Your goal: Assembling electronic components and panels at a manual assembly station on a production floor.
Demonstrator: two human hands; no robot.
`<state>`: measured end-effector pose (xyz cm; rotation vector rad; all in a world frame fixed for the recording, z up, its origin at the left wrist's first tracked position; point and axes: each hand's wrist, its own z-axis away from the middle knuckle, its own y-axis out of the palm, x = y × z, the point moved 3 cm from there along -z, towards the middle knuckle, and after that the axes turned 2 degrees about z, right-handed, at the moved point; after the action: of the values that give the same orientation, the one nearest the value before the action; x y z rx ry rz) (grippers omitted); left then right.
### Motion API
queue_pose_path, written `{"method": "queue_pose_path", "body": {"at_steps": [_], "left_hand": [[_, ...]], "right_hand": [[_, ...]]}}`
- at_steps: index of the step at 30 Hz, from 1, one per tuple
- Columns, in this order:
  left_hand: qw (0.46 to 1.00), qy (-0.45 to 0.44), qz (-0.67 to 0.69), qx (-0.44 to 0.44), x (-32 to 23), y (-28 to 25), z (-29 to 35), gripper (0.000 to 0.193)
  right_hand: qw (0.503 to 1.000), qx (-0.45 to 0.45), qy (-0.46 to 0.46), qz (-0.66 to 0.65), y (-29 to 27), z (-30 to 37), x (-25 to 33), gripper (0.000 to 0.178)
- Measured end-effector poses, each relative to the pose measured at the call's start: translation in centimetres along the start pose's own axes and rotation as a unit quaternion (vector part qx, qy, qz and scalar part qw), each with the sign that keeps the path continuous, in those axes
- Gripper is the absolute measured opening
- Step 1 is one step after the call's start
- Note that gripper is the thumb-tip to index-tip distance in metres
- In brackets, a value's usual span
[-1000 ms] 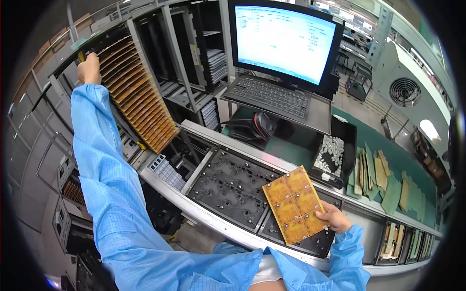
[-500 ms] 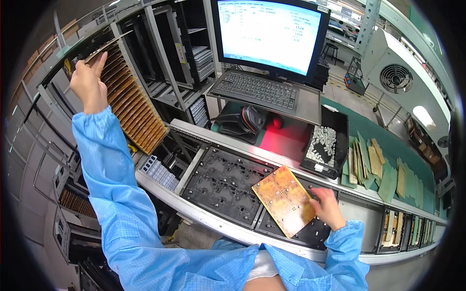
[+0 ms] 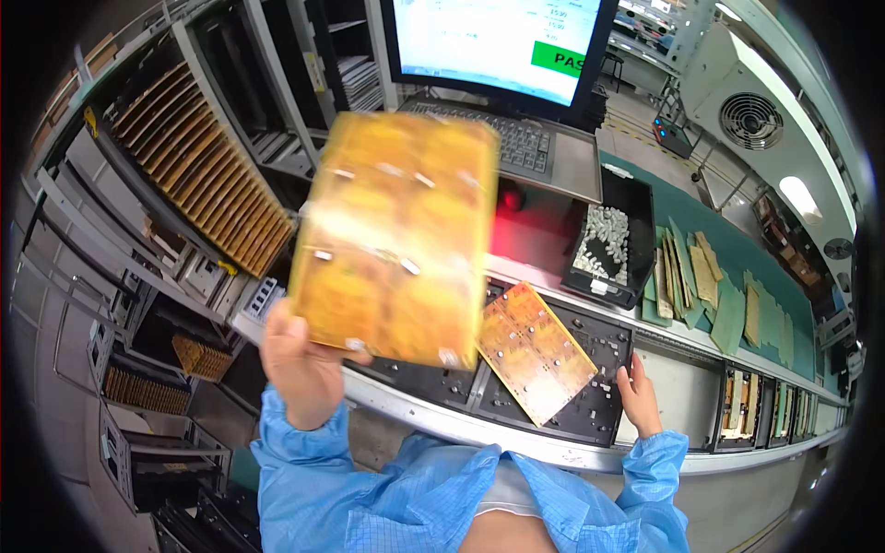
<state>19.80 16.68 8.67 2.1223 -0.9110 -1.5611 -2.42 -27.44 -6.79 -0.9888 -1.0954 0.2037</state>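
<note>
My left hand (image 3: 304,369) grips a lower corner of a yellow-orange circuit board panel (image 3: 396,240), raised and slightly blurred above the bench. White parts dot its face. A second circuit board panel (image 3: 537,355) lies at a slant on a black carrier tray (image 3: 604,346) that carries many small studs. At that tray's right edge, my right hand (image 3: 639,398) has its thumb and fingers closed on the rim, apart from the panel. Most of another black tray (image 3: 415,380) to the left is hidden by the raised panel.
At left stands a rack (image 3: 198,157) of stacked boards. A monitor (image 3: 498,46) with a green box stands over a keyboard (image 3: 525,143). A black bin (image 3: 636,184) holds small white parts. Beyond it lie green and tan board strips (image 3: 733,318) on a green mat.
My left hand has come from the rack toward the bench with a panel in it. My right hand has shifted from the lying panel to the tray's edge. A green box has appeared on the monitor.
</note>
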Motion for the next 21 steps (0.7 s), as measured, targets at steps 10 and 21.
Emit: {"method": "queue_pose_path", "body": {"at_steps": [10,21], "left_hand": [[0.976,-0.217,0.024,0.016,9.7,-3.0,4.7,0.019],[0.953,-0.272,0.123,0.042,16.2,-3.7,3.8,0.015]], "right_hand": [[0.945,-0.142,-0.232,0.183,2.7,-1.5,7.1,0.062],[0.818,0.244,0.010,-0.521,5.7,-6.4,19.1,0.044]]}}
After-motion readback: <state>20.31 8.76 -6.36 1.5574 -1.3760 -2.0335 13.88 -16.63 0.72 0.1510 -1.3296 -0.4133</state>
